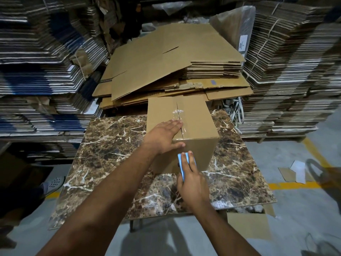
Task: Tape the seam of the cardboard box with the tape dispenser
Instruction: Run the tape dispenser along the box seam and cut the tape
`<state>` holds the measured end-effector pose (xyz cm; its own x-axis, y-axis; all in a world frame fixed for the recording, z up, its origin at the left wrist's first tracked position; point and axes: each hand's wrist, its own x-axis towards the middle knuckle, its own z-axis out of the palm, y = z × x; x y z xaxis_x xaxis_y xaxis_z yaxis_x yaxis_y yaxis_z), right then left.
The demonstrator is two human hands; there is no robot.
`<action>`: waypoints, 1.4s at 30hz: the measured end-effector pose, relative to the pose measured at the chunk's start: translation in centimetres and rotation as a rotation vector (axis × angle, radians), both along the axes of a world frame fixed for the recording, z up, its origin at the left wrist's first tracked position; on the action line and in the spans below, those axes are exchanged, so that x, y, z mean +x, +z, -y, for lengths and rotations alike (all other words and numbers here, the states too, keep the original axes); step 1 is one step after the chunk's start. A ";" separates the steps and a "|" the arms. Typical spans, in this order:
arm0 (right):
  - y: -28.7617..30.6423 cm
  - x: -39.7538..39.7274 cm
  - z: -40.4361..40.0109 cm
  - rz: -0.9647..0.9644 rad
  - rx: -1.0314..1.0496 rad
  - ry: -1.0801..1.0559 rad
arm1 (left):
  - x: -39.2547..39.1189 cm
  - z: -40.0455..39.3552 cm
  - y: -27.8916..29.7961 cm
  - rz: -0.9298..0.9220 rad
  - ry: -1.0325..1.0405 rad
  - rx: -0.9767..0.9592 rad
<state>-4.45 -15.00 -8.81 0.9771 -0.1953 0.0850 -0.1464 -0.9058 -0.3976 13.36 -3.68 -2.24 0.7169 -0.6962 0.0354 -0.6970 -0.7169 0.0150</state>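
- Cardboard box (195, 122) sits at the far middle of the marble-pattern table (114, 159), closed, top flaps meeting in a seam (178, 115) that runs near to far. We judge it light and probably empty; walls are stiff corrugated board, but the flaps would give under a hard push, so weight belongs beside the seam and not on it.
- Table is a glossy brown slab with white veins. It looks slick, so we expect the box to slide unless it is pinned down.
- Stacks of flattened cartons (166, 58) lie behind the table, matte brown with ragged fluted edges. More bundled stacks rise left and right.
- Left hand (164, 135) lies flat and spread on the box top, fingertips touching the seam and thumb hooked over the near top edge. It grips nothing, only presses.
- Right hand (191, 182) is wrapped around the blue tape dispenser (182, 167), which touches the box's near face just below the top edge. Hard plastic body, best held by its handle; we cannot see the blade or the roll.
- Clear tape (177, 110) glints over the far part of the seam, thin and wrinkled. We judge it prone to creasing.
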 end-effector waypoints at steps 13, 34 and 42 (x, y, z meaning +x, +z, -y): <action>-4.5 -3.0 1.2 -0.214 0.471 -0.107 | -0.2 0.3 0.2 0.024 0.011 0.015; -2.5 -1.9 4.0 -0.011 0.513 -0.136 | -3.5 2.4 -0.6 0.198 0.267 0.031; -2.0 -2.8 4.5 0.013 0.502 -0.084 | -3.1 1.8 0.2 0.178 0.142 0.129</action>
<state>-7.24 -19.55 -10.84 0.9558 -0.2928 -0.0271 -0.2023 -0.5878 -0.7833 10.24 -5.46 -2.03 0.7982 -0.5960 0.0875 -0.5726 -0.7958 -0.1970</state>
